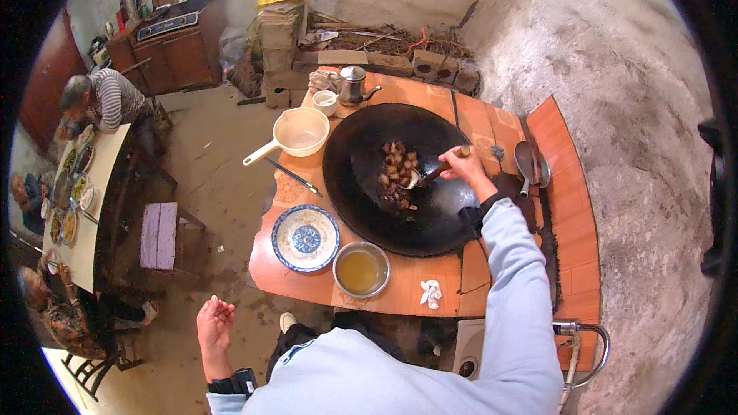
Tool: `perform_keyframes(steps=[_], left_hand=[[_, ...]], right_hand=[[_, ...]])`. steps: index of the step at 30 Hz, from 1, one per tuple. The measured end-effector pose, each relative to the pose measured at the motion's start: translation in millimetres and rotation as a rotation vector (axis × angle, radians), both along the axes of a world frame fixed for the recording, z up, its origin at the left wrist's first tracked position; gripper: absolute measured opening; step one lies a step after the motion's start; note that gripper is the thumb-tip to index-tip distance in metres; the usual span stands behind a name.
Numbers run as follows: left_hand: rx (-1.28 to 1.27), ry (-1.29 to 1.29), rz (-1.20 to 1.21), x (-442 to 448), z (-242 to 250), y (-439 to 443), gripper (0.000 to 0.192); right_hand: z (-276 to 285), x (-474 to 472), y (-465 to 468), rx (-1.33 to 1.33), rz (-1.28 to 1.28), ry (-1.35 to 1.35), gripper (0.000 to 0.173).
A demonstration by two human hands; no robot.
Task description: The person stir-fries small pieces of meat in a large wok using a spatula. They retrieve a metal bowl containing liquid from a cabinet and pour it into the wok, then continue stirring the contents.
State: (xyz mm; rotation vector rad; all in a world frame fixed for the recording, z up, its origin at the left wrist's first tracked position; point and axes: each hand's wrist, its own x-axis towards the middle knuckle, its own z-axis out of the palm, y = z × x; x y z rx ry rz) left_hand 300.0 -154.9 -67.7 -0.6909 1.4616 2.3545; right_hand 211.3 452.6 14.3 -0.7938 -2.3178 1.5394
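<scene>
My right hand (461, 170) grips the wooden handle of a spatula (413, 180) over a large black wok (369, 216). The spatula's pale metal blade touches a small heap of browned food pieces (398, 164) in the wok's middle. My left hand (215, 323) is off to the left, above the floor, fingers loosely bent and no object visible in it. Near the wok's front left side stand a blue-and-white bowl (305, 238), with residue inside, and a metal bowl of yellowish liquid (362, 270).
A cream strainer or dipper (301, 132), chopsticks (294, 177), a small white cup (325, 102) and a metal kettle (352, 87) stand left of the wok. A ladle (524, 164) lies right. Crumpled tissue (430, 294) is near the front edge. People sit at a table (109, 150) with dishes.
</scene>
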Motion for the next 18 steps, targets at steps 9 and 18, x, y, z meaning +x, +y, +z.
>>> perform_keyframes(steps=[9,18], left_hand=[[-0.032,-0.055,0.085,14.8,8.1,2.8,0.019],[-0.009,-0.03,0.046,10.3,2.9,-8.0,0.02]], right_hand=[[5.6,-28.4,1.2,-0.132,-0.383,0.317,0.032],[-34.6,22.0,-29.2,-0.353,-0.421,0.246,0.025]])
